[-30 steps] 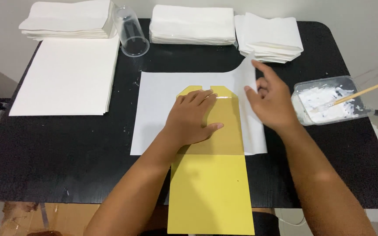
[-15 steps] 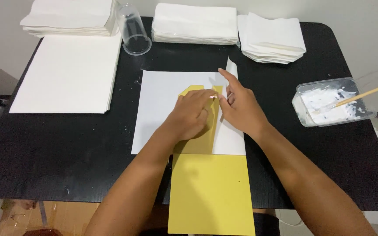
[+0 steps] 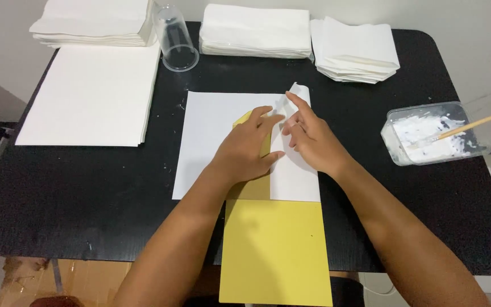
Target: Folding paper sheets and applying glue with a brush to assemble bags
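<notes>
A white sheet (image 3: 208, 142) lies in the middle of the black table (image 3: 86, 199). A long yellow sheet (image 3: 274, 250) rests on it and hangs over the near edge. The white sheet's right side is folded over the yellow one. My left hand (image 3: 248, 150) lies flat on the yellow sheet near its top. My right hand (image 3: 311, 139) presses the folded white flap (image 3: 296, 176) down, its fingers at the flap's upper corner.
A stack of large white sheets (image 3: 89, 94) lies at the left. Piles of folded white paper (image 3: 254, 31) line the far edge, with an upturned clear plastic cup (image 3: 176, 40) between them. A clear tub of white paste (image 3: 430, 133) with a wooden stick stands at the right.
My right hand has carried the white sheet's right edge leftwards over the yellow sheet. The flap now lies nearly flat. My left hand has stayed in place.
</notes>
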